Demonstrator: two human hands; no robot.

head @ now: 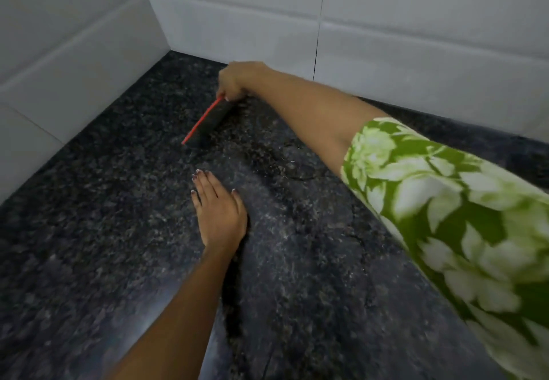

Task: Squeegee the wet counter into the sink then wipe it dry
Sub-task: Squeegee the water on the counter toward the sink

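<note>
Where the white tiled walls (386, 22) meet in a corner, the dark speckled counter (104, 231) carries a wet film; it will likely be slick. No sink is visible. The left hand (218, 216) rests flat, fingers spread. The right hand (237, 80) clenches the squeegee (208, 119) near the back wall, blade down. It looks light, its edge flexible; grip the top.

Counter (118, 231): dark speckled stone, granite-like, polished, with a wet sheen and water streaks. Walls (416, 22): large white ceramic tiles, smooth, softly glossy, thin dark grout lines. Squeegee (206, 122): red plastic-looking edge, matt black blade. Sleeve (445, 216): soft printed cloth, green-and-white floral, matt.
</note>
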